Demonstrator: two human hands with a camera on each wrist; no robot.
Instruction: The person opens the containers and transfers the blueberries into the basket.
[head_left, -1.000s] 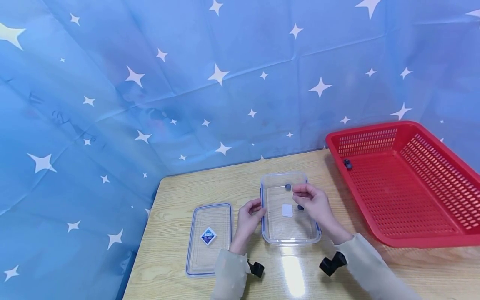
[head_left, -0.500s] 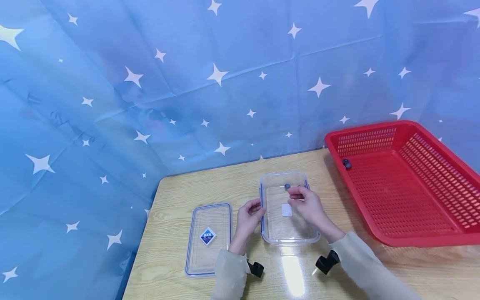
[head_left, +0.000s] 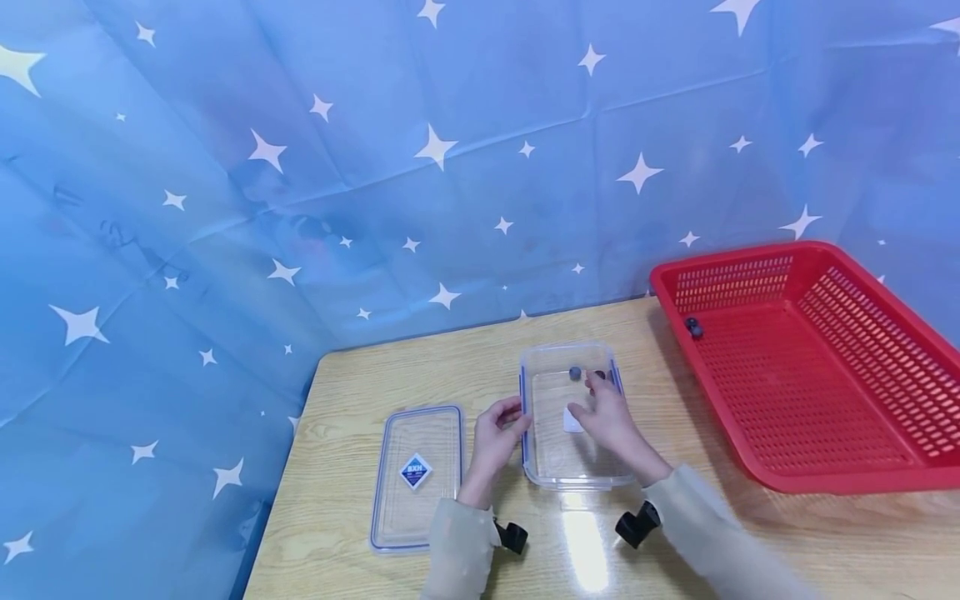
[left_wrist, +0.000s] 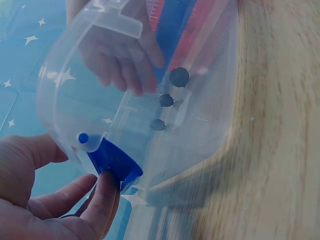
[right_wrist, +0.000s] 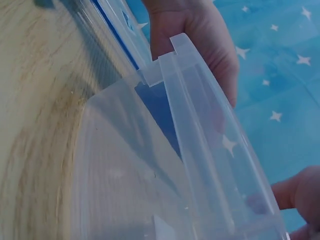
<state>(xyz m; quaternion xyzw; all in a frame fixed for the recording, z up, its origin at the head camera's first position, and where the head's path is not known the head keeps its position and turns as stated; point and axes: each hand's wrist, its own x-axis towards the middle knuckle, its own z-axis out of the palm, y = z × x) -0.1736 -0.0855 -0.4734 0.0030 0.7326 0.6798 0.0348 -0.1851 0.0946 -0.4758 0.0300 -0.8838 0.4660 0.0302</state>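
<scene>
A clear plastic food container (head_left: pixel 558 471) with blue side latches stands lidless on the table. Inside it lie several blueberries (head_left: pixel 575 373); the left wrist view shows three dark berries (left_wrist: pixel 179 77) through the wall, near a white square pad (head_left: pixel 572 421). My left hand (head_left: pixel 495 437) holds the container's left side, its fingers bent against a blue latch (left_wrist: pixel 114 162). My right hand (head_left: pixel 611 421) hovers over the container's right half, thumb and fingers spread with nothing between them. In the right wrist view only part of that hand (right_wrist: pixel 302 200) shows, beside the clear wall.
A blue-edged lid (head_left: pixel 420 517) with a diamond label lies left of the container. To the right stands a large red basket (head_left: pixel 738 450), with a couple of blueberries (head_left: pixel 693 327) near its left wall. A blue star-printed cloth (head_left: pixel 360 208) hangs behind the table.
My right hand has moved left and down over the container, and its thumb and fingers have spread apart. A dark berry now shows beside its fingertips. My left hand has stayed put.
</scene>
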